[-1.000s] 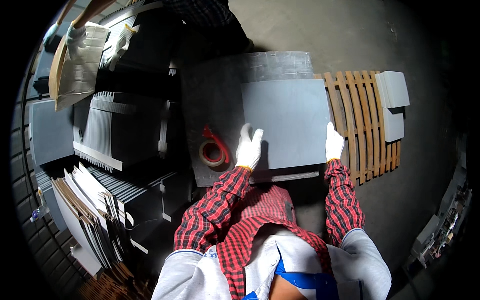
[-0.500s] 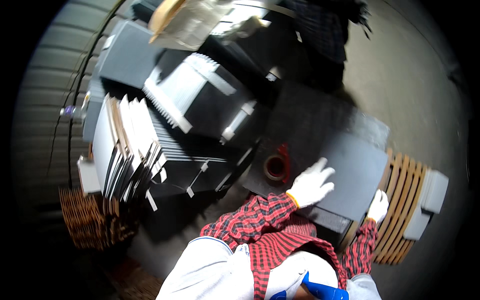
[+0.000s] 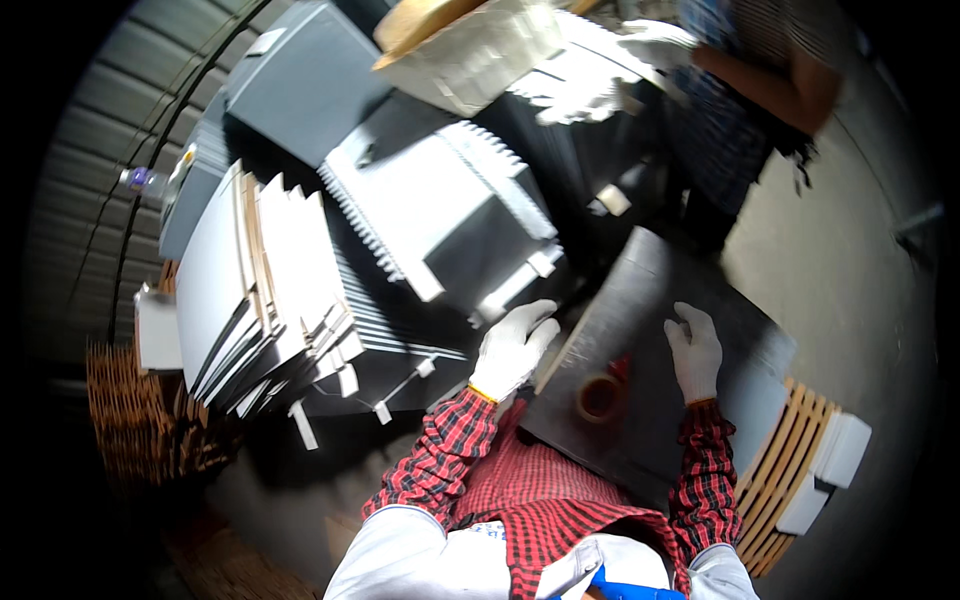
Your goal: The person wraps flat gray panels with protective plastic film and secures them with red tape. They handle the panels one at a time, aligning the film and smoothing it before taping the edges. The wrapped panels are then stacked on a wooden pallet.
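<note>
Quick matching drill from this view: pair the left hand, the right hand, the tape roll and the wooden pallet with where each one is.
Things:
1. left hand
2. right hand
3. tape roll
4. wooden pallet

Places:
a. lying on the dark board, between the two hands
b. under the board's right end
c. reaching toward the stack of folded grey cartons
d. resting on top of the board

Pairs: 1-c, 2-d, 3-a, 4-b

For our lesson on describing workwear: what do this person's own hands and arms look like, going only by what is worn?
Both the left hand and the right hand wear white knitted gloves; the left glove shows a thin yellow cuff edge. Both forearms are covered by long sleeves in a red and black check.
</note>
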The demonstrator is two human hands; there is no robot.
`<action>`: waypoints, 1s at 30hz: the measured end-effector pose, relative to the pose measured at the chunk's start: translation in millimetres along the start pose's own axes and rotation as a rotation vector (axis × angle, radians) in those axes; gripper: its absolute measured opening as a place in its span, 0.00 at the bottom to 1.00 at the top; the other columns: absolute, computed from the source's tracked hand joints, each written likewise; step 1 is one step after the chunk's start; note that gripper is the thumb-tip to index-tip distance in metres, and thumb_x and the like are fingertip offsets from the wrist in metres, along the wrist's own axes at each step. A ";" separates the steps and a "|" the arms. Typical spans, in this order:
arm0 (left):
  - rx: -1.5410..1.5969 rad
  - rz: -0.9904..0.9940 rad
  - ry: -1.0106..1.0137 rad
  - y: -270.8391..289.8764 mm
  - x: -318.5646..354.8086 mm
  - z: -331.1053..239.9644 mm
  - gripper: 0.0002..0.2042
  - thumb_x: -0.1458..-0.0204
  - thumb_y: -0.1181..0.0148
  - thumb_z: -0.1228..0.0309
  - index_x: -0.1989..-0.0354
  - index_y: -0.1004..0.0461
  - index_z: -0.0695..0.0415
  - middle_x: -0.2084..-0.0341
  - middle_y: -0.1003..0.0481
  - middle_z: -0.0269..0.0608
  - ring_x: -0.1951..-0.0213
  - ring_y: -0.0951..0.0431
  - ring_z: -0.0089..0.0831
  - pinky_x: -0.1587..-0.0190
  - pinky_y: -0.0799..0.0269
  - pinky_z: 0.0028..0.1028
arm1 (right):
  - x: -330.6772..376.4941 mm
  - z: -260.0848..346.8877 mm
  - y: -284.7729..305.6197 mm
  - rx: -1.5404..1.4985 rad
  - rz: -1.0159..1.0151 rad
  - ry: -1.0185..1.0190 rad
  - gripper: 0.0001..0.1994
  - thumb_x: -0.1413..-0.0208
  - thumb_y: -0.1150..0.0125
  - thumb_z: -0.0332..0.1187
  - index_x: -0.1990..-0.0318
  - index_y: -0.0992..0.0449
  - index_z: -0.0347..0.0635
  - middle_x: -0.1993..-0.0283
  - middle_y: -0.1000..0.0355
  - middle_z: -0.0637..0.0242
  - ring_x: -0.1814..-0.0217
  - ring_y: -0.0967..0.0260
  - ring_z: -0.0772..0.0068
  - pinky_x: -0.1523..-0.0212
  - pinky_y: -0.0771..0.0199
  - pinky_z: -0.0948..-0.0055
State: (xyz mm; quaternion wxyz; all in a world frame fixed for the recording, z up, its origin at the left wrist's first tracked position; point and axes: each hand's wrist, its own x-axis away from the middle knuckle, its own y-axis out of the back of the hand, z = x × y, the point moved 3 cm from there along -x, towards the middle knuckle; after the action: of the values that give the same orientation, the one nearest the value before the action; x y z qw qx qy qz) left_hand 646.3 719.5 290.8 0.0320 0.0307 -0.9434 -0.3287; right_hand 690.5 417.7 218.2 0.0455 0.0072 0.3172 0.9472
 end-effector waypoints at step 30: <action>-0.618 -0.691 0.121 230.3 -265.2 226.6 0.30 0.46 0.33 0.51 0.37 0.32 0.48 0.38 0.33 0.45 0.38 0.34 0.48 0.38 0.34 0.47 | -12.3 92.8 -131.7 0.012 0.071 -0.317 0.17 0.42 0.34 0.39 0.48 0.19 0.41 0.50 0.22 0.58 0.47 0.22 0.61 0.45 0.25 0.68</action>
State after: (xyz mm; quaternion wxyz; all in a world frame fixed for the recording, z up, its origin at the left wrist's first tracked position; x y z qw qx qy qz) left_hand 883.7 1060.6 246.3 -0.0169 0.3514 -0.7322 -0.5831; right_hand 717.4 576.9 213.3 0.0615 0.1678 0.3112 0.9334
